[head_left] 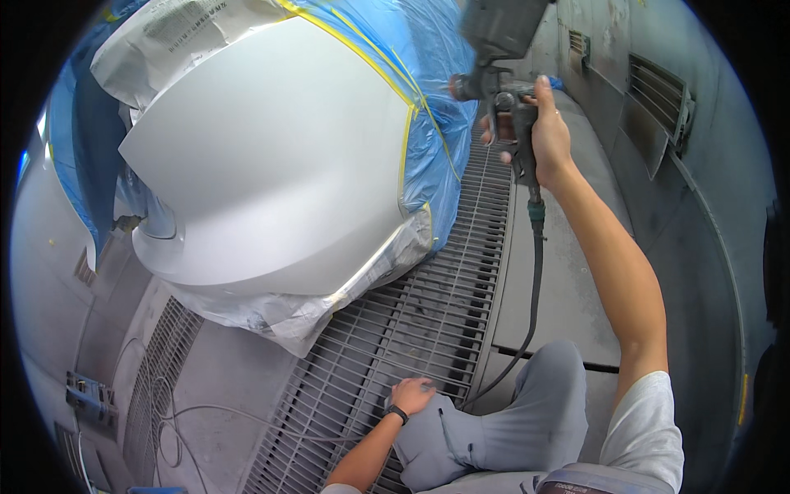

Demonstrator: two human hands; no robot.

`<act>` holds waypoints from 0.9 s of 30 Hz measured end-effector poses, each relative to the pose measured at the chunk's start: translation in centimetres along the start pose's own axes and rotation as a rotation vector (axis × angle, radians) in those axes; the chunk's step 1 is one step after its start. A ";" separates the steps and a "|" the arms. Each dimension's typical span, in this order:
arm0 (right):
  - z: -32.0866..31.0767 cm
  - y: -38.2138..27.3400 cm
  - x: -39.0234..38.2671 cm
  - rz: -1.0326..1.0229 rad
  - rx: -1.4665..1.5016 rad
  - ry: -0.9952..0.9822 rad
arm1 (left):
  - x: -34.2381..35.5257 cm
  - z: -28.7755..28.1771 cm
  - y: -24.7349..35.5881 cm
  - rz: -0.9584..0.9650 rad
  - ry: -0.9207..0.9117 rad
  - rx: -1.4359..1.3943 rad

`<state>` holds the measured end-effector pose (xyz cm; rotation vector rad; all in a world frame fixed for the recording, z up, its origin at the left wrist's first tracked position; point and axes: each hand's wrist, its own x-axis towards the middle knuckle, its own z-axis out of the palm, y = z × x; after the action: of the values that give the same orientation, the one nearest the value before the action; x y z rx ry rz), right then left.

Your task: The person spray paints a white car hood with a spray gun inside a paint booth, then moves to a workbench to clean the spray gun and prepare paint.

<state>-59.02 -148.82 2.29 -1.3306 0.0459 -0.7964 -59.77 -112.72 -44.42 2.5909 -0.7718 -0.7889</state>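
Note:
My right hand [551, 136] is raised at the upper right, wrapped around the handle of a spray gun [504, 111]. A dark cup [506, 26] sits on top of the gun, its nozzle points left, and a dark hose [536, 280] hangs from the handle. To the left stands a white-painted car body panel [288, 156], edged with yellow tape [407, 148]. The nozzle is apart from the panel, beside blue masking film [440, 156]. My left hand [413, 396] lies on my bent knee, holding nothing, a dark band at its wrist.
Whitish masking paper [309, 317] wraps the panel's lower edge, and printed paper [169, 58] covers its upper left. Metal floor grating [403, 321] runs beneath. A thin cable [218, 409] loops across the floor at left. The right wall carries louvred vents [658, 90].

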 end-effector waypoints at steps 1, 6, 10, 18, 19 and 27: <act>-0.5 0.4 0.7 -0.089 -0.066 0.041 | 0.0 0.1 -0.1 -0.003 0.013 0.026; 0.6 1.6 -3.0 -0.072 -0.118 0.095 | 0.5 0.3 -0.5 0.009 0.025 -0.006; 2.5 2.4 -9.7 0.007 0.082 -0.415 | 1.1 0.4 -0.2 0.000 -0.011 0.041; -2.6 6.3 -4.1 0.114 0.100 -0.187 | 0.2 0.2 0.1 0.000 0.023 0.010; -3.7 6.7 -2.7 0.116 0.093 -0.081 | -0.1 0.3 0.1 0.004 0.031 0.024; -2.1 8.5 -5.6 -0.020 -0.121 0.105 | -0.3 0.5 0.1 0.026 0.069 -0.026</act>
<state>-59.98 -147.44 -7.95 -1.4040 0.1656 -0.8914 -60.31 -112.69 -44.70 2.5656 -0.7684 -0.6943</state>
